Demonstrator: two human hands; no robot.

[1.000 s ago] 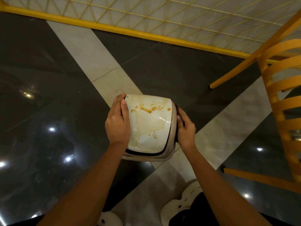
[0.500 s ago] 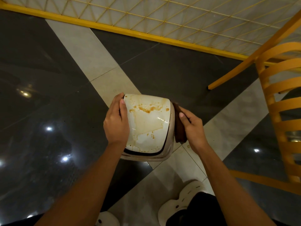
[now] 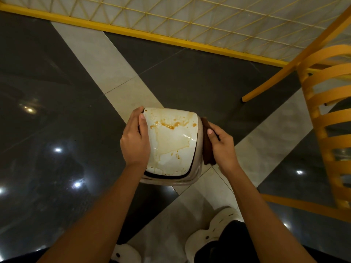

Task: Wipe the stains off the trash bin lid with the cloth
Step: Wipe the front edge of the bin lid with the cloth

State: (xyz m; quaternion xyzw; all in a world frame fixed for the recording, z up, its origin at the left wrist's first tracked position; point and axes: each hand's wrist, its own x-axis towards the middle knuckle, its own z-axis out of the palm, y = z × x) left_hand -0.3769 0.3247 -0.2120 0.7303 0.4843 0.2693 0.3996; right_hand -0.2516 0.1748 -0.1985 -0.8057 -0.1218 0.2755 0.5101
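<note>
Stained white plastic bin lid [image 3: 171,141], gripped by left hand [image 3: 133,143]; brown folded cloth [image 3: 208,152], newly shown, pinched by right hand [image 3: 222,147]: wiping judged imminent.

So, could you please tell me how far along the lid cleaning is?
Nothing looks wiped: orange-brown stains cover the lid. In hand, the left hand grips the lid's left edge; the right hand holds the brown cloth beside its right edge. All the wiping is left.
</note>
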